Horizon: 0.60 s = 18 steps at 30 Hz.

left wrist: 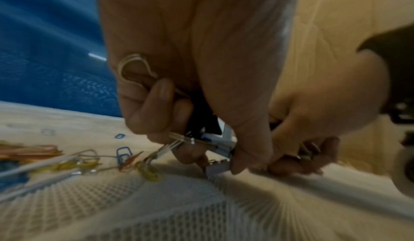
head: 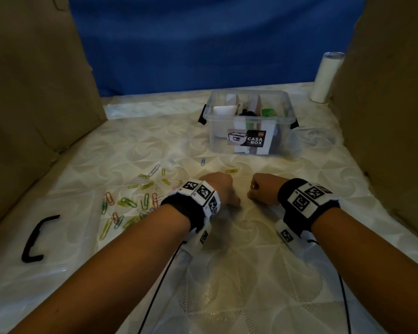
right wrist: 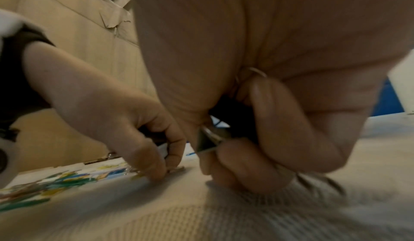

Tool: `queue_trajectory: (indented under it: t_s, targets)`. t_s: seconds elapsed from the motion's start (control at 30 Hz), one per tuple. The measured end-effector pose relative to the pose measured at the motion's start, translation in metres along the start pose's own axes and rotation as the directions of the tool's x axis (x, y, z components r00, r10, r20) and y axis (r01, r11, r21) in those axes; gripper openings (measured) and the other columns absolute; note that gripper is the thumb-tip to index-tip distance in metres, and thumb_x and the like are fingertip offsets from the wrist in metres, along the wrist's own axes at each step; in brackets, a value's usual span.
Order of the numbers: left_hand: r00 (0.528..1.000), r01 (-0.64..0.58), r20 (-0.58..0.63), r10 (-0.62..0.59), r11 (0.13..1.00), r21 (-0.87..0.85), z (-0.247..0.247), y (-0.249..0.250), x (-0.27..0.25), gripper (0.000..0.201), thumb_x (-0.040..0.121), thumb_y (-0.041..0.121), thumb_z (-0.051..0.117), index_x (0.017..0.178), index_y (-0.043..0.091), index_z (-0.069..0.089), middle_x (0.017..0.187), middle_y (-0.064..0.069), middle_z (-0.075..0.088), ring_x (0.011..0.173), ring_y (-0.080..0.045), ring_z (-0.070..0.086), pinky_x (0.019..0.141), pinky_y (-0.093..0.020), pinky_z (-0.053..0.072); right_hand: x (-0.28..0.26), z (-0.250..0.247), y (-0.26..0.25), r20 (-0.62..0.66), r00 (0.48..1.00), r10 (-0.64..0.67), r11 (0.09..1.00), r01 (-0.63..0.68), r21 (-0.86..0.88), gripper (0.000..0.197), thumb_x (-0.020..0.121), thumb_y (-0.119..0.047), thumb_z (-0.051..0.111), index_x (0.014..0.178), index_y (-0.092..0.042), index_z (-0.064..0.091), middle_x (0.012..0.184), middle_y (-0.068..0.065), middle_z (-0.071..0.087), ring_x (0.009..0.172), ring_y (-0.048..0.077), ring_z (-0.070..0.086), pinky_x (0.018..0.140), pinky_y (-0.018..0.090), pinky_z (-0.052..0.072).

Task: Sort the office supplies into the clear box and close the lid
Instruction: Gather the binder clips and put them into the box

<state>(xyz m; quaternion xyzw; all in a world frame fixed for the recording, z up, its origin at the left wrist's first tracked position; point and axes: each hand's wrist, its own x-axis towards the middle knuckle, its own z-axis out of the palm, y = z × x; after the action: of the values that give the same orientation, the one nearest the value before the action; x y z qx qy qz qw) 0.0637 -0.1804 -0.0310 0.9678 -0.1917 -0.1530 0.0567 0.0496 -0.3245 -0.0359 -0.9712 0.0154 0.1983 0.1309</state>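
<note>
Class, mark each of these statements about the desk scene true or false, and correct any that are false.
1. The clear box stands open, with no lid on it. True.
2. The coloured paper clips lie mostly to the right of the hands. False: they are scattered to the left of the left hand.
3. Both hands have their fingers curled round small metal clips. True: the left hand and the right hand each grip some.
4. The white cylinder lies on its side. False: it stands upright by the right cardboard wall.
5. A black handle-shaped piece lies at the left. True.
</note>
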Motion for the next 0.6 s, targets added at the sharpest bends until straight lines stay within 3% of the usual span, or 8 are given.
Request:
queue_trajectory:
  t_s: [0.07,0.13,0.2,0.3,0.37,0.43,0.53,0.6]
  targets:
    - [1.0,0.001,0.027,0.002,0.995,-0.102,-0.006,-0.007,0.0,0.027,0.081,0.045,0.064,0.088,0.019,0.065,0.087,-0.006,0.061,0.082,-0.023,0.06,0.07,-0.03,0.048,-0.001,0.0,0.005,-0.002,1.0,-0.003,0.999,0.003,0.034,0.034,0.091,-0.025,0.056,0.062,-0.017,0.041,0.064,-0.001,0.046,0.066,0.018,0.047,0.053,0.022,0.033]
    - [0.998,0.01,0.061,0.012,0.938,-0.347,-0.017,-0.017,0.0,0.028,0.085,0.045,0.06,0.083,0.017,0.063,0.078,-0.005,0.057,0.066,-0.019,0.054,0.061,-0.026,0.043,-0.005,-0.001,0.009,0.007,1.0,-0.009,0.999,0.009,0.049,0.033,0.092,-0.025,0.055,0.063,-0.017,0.043,0.065,-0.002,0.047,0.068,0.019,0.049,0.053,0.02,0.033]
    - [0.997,0.033,0.075,0.015,0.806,-0.591,-0.03,-0.025,-0.005,0.028,0.088,0.04,0.057,0.082,0.013,0.062,0.072,-0.002,0.053,0.053,-0.013,0.045,0.05,-0.022,0.035,-0.01,-0.005,0.011,0.025,0.999,-0.022,0.998,0.021,0.063,0.031,0.095,-0.026,0.053,0.067,-0.018,0.042,0.069,-0.001,0.048,0.069,0.017,0.048,0.055,0.021,0.033]
    - [0.998,0.034,0.055,0.022,0.554,-0.832,-0.046,-0.043,-0.018,0.023,0.092,0.031,0.053,0.073,0.019,0.06,0.06,0.004,0.043,0.043,-0.01,0.027,0.042,-0.021,0.021,-0.017,-0.021,0.008,0.039,0.997,-0.069,0.989,0.063,0.136,0.025,0.096,-0.028,0.051,0.077,-0.012,0.048,0.073,0.004,0.053,0.058,0.013,0.046,0.058,0.025,0.039]
    - [1.0,0.012,0.02,0.017,0.411,-0.912,-0.052,-0.057,-0.025,0.028,0.093,0.027,0.05,0.068,0.02,0.058,0.056,0.005,0.041,0.042,-0.01,0.021,0.039,-0.021,0.016,-0.02,-0.04,0.001,0.035,0.993,-0.111,0.979,0.103,0.176,0.027,0.097,-0.029,0.05,0.09,-0.005,0.058,0.074,0.007,0.058,0.055,0.016,0.048,0.052,0.025,0.04]
    - [1.0,-0.004,-0.008,-0.01,0.307,-0.952,-0.054,-0.071,-0.03,0.028,0.094,0.026,0.049,0.067,0.019,0.057,0.055,0.006,0.041,0.042,-0.009,0.02,0.038,-0.02,0.015,-0.023,-0.065,-0.012,-0.004,0.989,-0.146,0.975,0.144,0.169,0.027,0.098,-0.031,0.048,0.097,-0.005,0.057,0.076,0.007,0.059,0.058,0.017,0.05,0.05,0.024,0.04]
    - [0.998,-0.021,-0.035,-0.051,0.262,-0.965,-0.053,-0.087,-0.037,0.024,0.093,0.025,0.049,0.071,0.018,0.055,0.055,0.007,0.039,0.043,-0.009,0.02,0.037,-0.02,0.017,-0.013,-0.108,-0.035,-0.127,0.978,-0.163,0.978,0.177,0.114,0.017,0.097,-0.032,0.048,0.091,-0.016,0.051,0.075,0.0,0.057,0.065,0.017,0.052,0.055,0.026,0.041]
    - [0.994,-0.014,-0.042,-0.098,0.267,-0.964,-0.052,-0.095,-0.036,0.023,0.093,0.026,0.05,0.072,0.017,0.054,0.056,0.005,0.04,0.042,-0.009,0.021,0.038,-0.021,0.017,0.008,-0.136,-0.053,-0.216,0.965,-0.151,0.983,0.17,0.071,0.019,0.097,-0.029,0.049,0.087,-0.014,0.055,0.074,0.002,0.057,0.069,0.021,0.054,0.061,0.027,0.042]
